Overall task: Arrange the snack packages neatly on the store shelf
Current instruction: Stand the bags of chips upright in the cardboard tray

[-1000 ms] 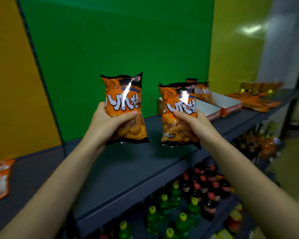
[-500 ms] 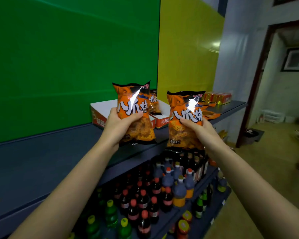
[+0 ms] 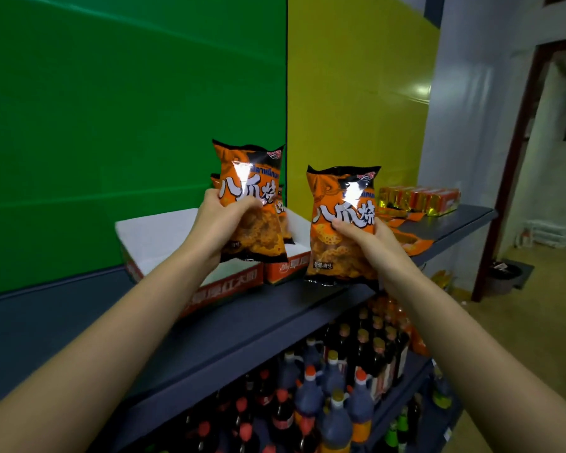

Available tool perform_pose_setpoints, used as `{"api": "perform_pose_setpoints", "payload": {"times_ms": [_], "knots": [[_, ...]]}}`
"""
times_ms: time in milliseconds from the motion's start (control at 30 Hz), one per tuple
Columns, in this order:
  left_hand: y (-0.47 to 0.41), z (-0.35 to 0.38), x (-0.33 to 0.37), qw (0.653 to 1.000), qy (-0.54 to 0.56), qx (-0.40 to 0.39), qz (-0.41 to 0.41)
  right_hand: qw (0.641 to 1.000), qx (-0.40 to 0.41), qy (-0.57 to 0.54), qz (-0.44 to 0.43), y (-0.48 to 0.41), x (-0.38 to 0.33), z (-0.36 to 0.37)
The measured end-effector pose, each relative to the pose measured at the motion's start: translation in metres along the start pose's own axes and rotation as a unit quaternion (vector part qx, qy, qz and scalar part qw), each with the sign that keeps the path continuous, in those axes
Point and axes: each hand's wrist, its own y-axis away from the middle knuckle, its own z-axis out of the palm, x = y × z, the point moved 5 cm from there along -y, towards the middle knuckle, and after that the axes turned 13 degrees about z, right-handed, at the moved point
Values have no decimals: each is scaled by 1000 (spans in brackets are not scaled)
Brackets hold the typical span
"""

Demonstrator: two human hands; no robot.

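My left hand (image 3: pixel 217 224) grips an orange and black snack bag (image 3: pixel 249 188) upright, above a white display box (image 3: pixel 164 237) on the dark blue shelf (image 3: pixel 242 325). Another bag of the same kind stands partly hidden behind it in the second box (image 3: pixel 288 266). My right hand (image 3: pixel 370 240) holds a second orange snack bag (image 3: pixel 340 223) upright over the shelf's front edge, to the right of the boxes.
Flat orange packets (image 3: pixel 409 240) lie on the shelf right of my right hand, with red and gold packages (image 3: pixel 419 199) at the far end. Bottles (image 3: pixel 334 380) fill the lower shelf. A doorway (image 3: pixel 543 178) opens at the right.
My view has swung right along the shelf. Both hands carried their bags toward the white boxes, and the left bag now sits over the first box.
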Motion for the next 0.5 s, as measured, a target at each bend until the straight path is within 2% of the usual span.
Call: {"api": "perform_pose_setpoints", "payload": {"times_ms": [267,500], "knots": [[-78,15,-22,999,-7,43,12,1000,-23,-6,-21,-95,-13,4],[-111,30,-57,996,-48,68,4,996,-69,-36,-34,-159,-16,17]]}}
